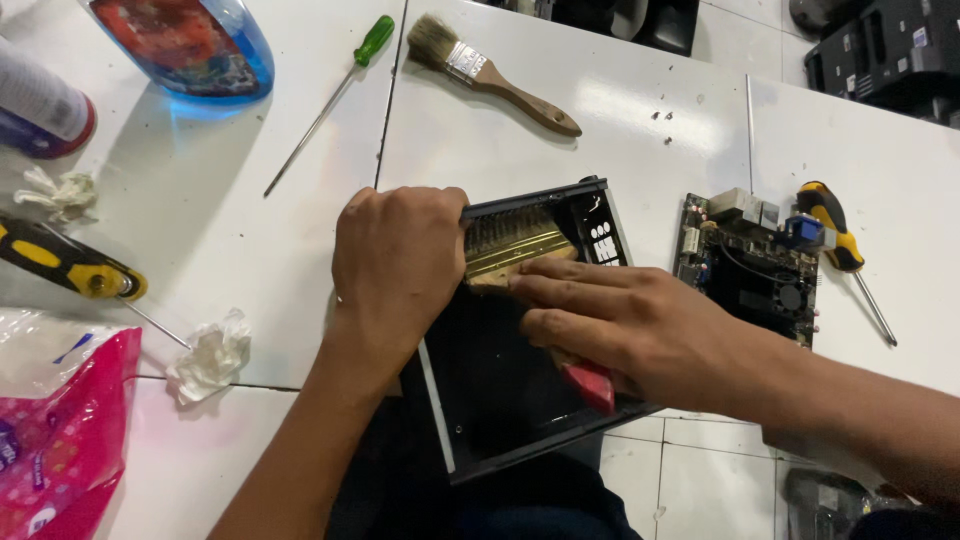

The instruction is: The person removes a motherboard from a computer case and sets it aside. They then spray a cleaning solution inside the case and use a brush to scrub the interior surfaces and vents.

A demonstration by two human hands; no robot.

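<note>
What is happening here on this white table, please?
A person is brushing the inside of a black case. The left hand steadies its top edge, while the right hand holds a red-handled brush with the bristles at the case's far end. A circuit board lies to the right beside a yellow screwdriver. A second brush lies farther back.

Two white tabletops (620,110) butt together, a dark seam running between them, their glossy surface scuffed and catching soft overhead light that leaves a pale glare near the far edge. Below the near edge lies a floor of pale tiles (700,470) with grey grout lines. Beyond the far edge, dark equipment cases (880,50) stand in shadow on the same tiled floor.
</note>
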